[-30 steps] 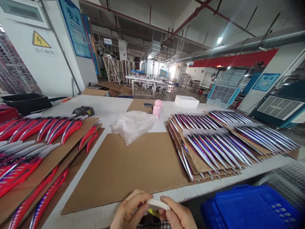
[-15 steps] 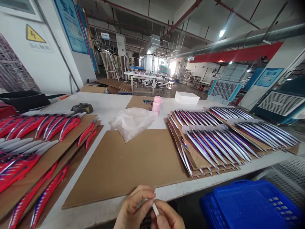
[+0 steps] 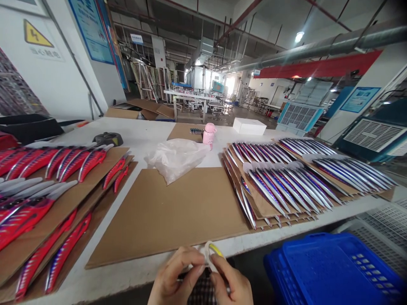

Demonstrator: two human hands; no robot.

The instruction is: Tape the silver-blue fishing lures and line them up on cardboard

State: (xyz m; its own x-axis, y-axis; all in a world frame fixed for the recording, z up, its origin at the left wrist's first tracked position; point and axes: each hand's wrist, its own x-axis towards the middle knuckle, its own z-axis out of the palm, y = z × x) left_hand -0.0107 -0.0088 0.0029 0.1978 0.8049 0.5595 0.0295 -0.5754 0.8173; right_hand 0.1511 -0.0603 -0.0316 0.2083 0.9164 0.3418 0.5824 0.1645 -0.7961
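Just beyond the table's front edge, my right hand [image 3: 231, 279] grips a narrow roll of white tape [image 3: 208, 253], its yellow inner ring showing. My left hand [image 3: 179, 273] is closed in a pinch at the roll's left side, on a whitish bit of the tape partly hidden by the fingertips. Both hands are close together. Past them lies a bare brown cardboard sheet [image 3: 178, 207] on the white table [image 3: 143, 135].
Red fishing lures [image 3: 68, 241] lie on stacked cardboard at left; silver-blue lures [image 3: 280, 186] lie on stacked cardboard at right. A clear plastic bag [image 3: 178, 156], a pink bottle [image 3: 209, 134] and a white box [image 3: 249, 126] stand farther back. Blue crates [image 3: 324, 267] sit at lower right.
The tape roll has turned and risen between my hands, so its yellow inner ring now shows. My right hand has shifted slightly right and up. The view has tilted a little.
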